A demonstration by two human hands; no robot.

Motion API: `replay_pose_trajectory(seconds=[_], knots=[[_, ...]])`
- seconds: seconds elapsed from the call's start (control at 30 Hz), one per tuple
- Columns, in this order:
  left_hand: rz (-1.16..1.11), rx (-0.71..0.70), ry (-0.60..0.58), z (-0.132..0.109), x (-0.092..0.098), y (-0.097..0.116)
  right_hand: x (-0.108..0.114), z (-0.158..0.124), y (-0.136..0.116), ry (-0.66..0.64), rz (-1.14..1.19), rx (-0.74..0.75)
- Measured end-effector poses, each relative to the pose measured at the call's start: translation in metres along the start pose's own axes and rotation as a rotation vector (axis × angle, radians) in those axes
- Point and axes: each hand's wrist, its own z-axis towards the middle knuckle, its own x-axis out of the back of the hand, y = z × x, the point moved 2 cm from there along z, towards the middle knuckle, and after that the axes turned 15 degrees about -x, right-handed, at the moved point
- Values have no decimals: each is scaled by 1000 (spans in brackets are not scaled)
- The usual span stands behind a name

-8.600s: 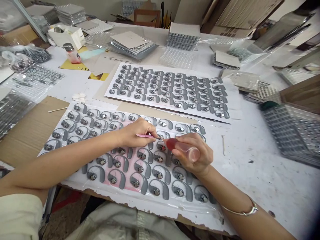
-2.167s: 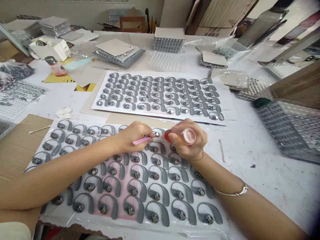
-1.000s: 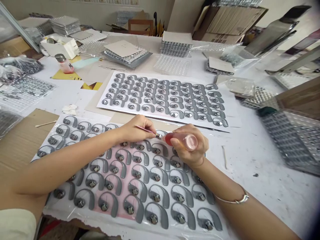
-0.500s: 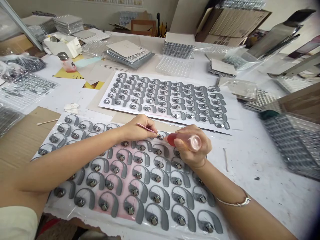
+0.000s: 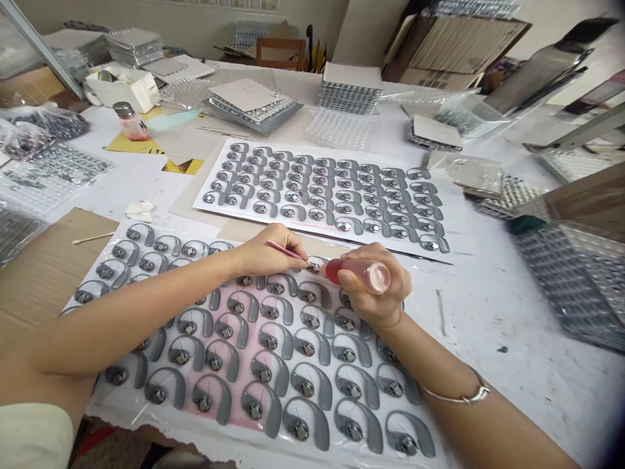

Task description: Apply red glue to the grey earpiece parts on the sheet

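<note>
My left hand [image 5: 274,250] is closed around a pair of slim pink tweezers [image 5: 282,249]. Their tip touches or hovers at a metallic round end [image 5: 313,266] of one grey hook-shaped piece in the back rows of the near sheet. From the other side, my right hand [image 5: 381,301] grips a small squeeze bottle [image 5: 359,272] of reddish liquid, tilted with its nozzle close to that same spot. Several rows of grey hook-shaped pieces [image 5: 319,417], like ear-hook earphone parts with thin wires, lie below on the near sheet [image 5: 229,426], which has pinkish areas.
Behind my hands lies a second sheet of grey hooks [image 5: 317,189]. A capped jar [image 5: 131,122] stands at the back left. Cotton swabs [image 5: 92,238] lie on cardboard and on the table. Stacked trays [image 5: 349,88] stand at the back, bagged trays [image 5: 571,286] at right.
My right hand and the bottle have shifted very slightly to the left. The left hand and tweezers stay in place.
</note>
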Motion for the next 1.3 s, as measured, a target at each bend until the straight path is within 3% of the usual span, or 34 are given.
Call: replay_pose_trajectory(seconds=[0.13,0.27,0.33,0.53,0.63,0.7,0.77,0.93,1.13,1.3], knots=[[2,25,12,0,1,-2,5,5,2,55,71,-146],[11,87,30,2,0,0,22,23,13,157,281,-516],[21,117,46,3,0,2,34,36,18,193,415,-629],[76,118,111,-2,0,13,78,64,22,403,581,-643],[177,21,195,-9,-5,20,95,69,22,384,567,-656],[281,-90,183,-13,-15,26,99,68,26,286,530,-688],[390,-229,109,-14,-30,29,97,65,31,208,534,-729],[691,-558,-94,-8,-66,27,83,51,39,187,608,-844],[848,-651,-145,-4,-79,19,69,38,35,86,422,-678],[947,-775,-132,-5,-84,13,62,26,26,48,278,-722]])
